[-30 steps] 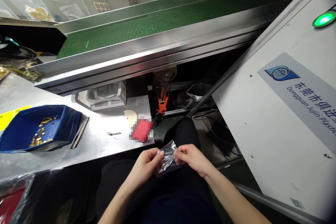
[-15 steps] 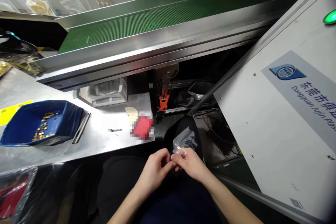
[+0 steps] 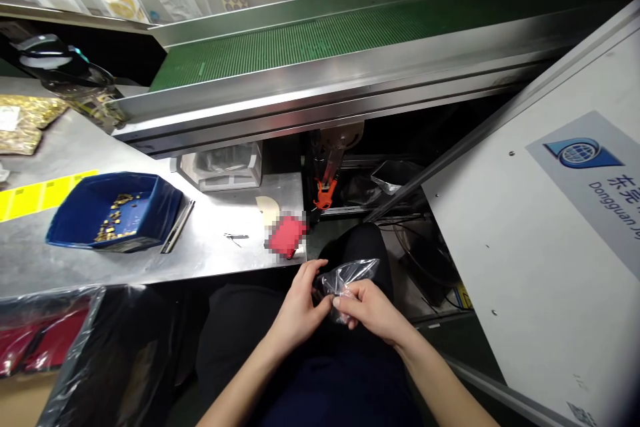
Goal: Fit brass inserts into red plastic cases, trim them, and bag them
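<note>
A clear plastic bag [image 3: 353, 271] is between my two hands, above my lap. My right hand [image 3: 373, 307] pinches it between thumb and fingers. At the bag's left end, my left hand [image 3: 300, 300] curves round the film, its thumb close to my right thumb and its upper fingers spread from that thumb. The film looks crinkled; whether anything lies inside, I cannot tell. On the bench corner just beyond my left hand is a red item [image 3: 287, 235], blurred by pixelation. A pale rounded piece [image 3: 269, 210] sits behind it.
A blue bin [image 3: 170, 207] holds small gold-coloured parts. Thread snips [image 3: 236, 237] lie on the metal bench [image 3: 210, 260]. A green conveyor [image 3: 260, 50] crosses behind, with a white tray [image 3: 230, 181] under it. A white machine panel [image 3: 540, 227] stands to the right.
My left fingers have spread, from a pinch beside the right hand to a wider curve round the bag's end. The bag now stretches across between both hands. The view has shifted left.
</note>
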The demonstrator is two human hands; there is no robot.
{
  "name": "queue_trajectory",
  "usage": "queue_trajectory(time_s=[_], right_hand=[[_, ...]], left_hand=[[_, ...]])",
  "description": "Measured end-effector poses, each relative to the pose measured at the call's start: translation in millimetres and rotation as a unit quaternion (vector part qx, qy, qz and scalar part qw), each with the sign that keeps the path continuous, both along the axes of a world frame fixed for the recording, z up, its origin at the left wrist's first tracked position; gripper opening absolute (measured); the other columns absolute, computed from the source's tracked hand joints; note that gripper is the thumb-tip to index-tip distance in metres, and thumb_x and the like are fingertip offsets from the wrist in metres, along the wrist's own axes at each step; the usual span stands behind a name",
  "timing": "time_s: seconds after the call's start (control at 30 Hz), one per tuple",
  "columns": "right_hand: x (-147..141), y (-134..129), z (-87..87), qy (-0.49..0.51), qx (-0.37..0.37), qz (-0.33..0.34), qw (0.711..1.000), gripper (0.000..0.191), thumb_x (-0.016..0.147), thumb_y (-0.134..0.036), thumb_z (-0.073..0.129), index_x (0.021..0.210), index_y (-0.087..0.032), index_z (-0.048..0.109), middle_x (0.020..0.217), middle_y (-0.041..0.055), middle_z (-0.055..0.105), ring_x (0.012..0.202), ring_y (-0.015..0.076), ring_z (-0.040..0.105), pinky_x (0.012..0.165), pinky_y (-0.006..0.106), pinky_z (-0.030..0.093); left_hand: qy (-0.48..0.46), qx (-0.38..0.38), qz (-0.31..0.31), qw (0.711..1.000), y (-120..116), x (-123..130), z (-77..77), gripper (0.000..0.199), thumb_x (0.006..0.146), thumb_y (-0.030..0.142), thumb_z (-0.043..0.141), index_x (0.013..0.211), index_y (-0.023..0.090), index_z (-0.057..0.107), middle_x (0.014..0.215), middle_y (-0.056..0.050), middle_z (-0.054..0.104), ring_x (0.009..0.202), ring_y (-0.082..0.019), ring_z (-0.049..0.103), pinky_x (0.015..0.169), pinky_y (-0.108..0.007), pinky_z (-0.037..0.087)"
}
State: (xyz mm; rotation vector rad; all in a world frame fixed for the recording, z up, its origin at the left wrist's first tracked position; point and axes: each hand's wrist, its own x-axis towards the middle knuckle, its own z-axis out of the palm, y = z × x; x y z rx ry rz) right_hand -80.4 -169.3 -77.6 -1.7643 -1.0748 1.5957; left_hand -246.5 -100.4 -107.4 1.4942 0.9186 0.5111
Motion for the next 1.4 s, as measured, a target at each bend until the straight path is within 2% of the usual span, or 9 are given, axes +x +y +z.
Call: queue_trajectory(time_s=[0.2, 0.37, 0.53, 0.67, 0.83, 1.03, 1.13, 1.27, 1.4], right_hand=[[-1, -6, -2.6, -0.082, -0.019, 0.012, 0.996, 0.044, 0.084, -0.04, 0.066, 0.053, -0.021, 0.042, 0.049, -0.004, 0.045, 0.05, 0.011, 0.043, 0.052, 0.024, 0.03], [-13, -8, -4.6, -0.227, 0.018, -0.074, 0.971, 0.015, 0.077, -0.01, 0.059, 0.072, -0.021, 0.051, 0.079, 0.0019, 0.054, 0.08, 0.0192, 0.051, 0.067, 0.029, 0.03], [-26, 16, -11.6, -0.046, -0.005, -0.025, 0.999, 0.017, 0.08, -0.023, 0.071, 0.07, -0.02, 0.058, 0.068, -0.0027, 0.054, 0.072, 0.015, 0.051, 0.067, 0.027, 0.036], [-30, 44, -25.7, 0.159, -0.045, 0.038, 0.986, 0.05, 0.05, -0.033, 0.097, 0.089, -0.017, 0.072, 0.083, 0.0004, 0.072, 0.074, 0.0154, 0.065, 0.068, 0.026, 0.051], [-76, 80, -50.9, 0.238, -0.047, -0.141, 0.96, 0.05, 0.092, -0.063, 0.059, 0.108, -0.016, 0.066, 0.116, 0.0122, 0.073, 0.081, 0.0111, 0.071, 0.07, 0.023, 0.058], [-101, 101, -68.4, 0.201, -0.007, -0.282, 0.938, 0.046, 0.091, -0.061, 0.062, 0.104, -0.017, 0.063, 0.107, 0.0109, 0.076, 0.071, 0.0111, 0.07, 0.054, 0.019, 0.055], [-81, 90, -57.8, 0.139, 0.052, -0.299, 0.943, 0.043, 0.084, -0.058, 0.071, 0.099, -0.018, 0.064, 0.098, 0.0053, 0.075, 0.071, 0.0106, 0.07, 0.053, 0.016, 0.052], [-46, 51, -10.5, 0.063, 0.118, -0.251, 0.959, 0.035, 0.085, -0.051, 0.074, 0.097, -0.02, 0.064, 0.09, 0.0015, 0.073, 0.076, 0.0143, 0.071, 0.062, 0.02, 0.053], [-25, -2, 36.3, -0.107, 0.202, 0.013, 0.974, 0.013, 0.093, -0.033, 0.065, 0.099, -0.022, 0.065, 0.086, -0.0001, 0.07, 0.077, 0.0165, 0.066, 0.072, 0.026, 0.049]], left_hand=[[0.04, 0.022, 0.04, 0.998, 7, -3, -6.7, 0.006, 0.088, 0.026, 0.063, 0.09, 0.023, 0.068, 0.075, 0.0, 0.068, 0.068, -0.019, 0.062, 0.066, -0.028, 0.045], [0.11, 0.068, 0.14, 0.982, 2, -32, -1.8, 0.005, 0.09, 0.026, 0.06, 0.094, 0.025, 0.062, 0.079, 0.001, 0.061, 0.072, -0.019, 0.056, 0.07, -0.028, 0.041], [0.12, 0.048, 0.03, 0.991, -28, -75, -2.6, 0.01, 0.08, 0.015, 0.059, 0.076, 0.024, 0.063, 0.075, 0.0, 0.061, 0.067, -0.019, 0.057, 0.065, -0.026, 0.041], [0.182, 0.005, 0.062, 0.981, -44, -125, -19.2, 0.009, 0.083, 0.025, 0.061, 0.074, 0.022, 0.063, 0.066, 0.001, 0.057, 0.062, -0.019, 0.052, 0.061, -0.026, 0.038], [0.177, -0.095, 0.112, 0.973, -62, -157, -32.0, 0.042, 0.084, 0.059, 0.067, 0.069, 0.021, 0.055, 0.065, 0.003, 0.046, 0.063, -0.017, 0.045, 0.06, -0.024, 0.037], [0.194, -0.075, 0.137, 0.969, -65, -146, -19.8, 0.051, 0.09, 0.066, 0.056, 0.068, 0.021, 0.05, 0.064, 0.004, 0.039, 0.063, -0.016, 0.038, 0.059, -0.024, 0.032], [0.218, -0.056, 0.145, 0.963, -59, -135, -17.0, 0.055, 0.093, 0.067, 0.05, 0.065, 0.02, 0.045, 0.063, 0.004, 0.039, 0.062, -0.015, 0.039, 0.059, -0.024, 0.031], [0.229, -0.038, 0.153, 0.961, -48, -114, -19.4, 0.055, 0.095, 0.065, 0.049, 0.064, 0.021, 0.04, 0.061, 0.004, 0.037, 0.06, -0.014, 0.037, 0.056, -0.025, 0.026], [0.225, -0.012, 0.132, 0.965, -37, -95, -20.0, 0.053, 0.098, 0.06, 0.047, 0.064, 0.021, 0.041, 0.06, 0.005, 0.037, 0.057, -0.013, 0.038, 0.052, -0.024, 0.026]])
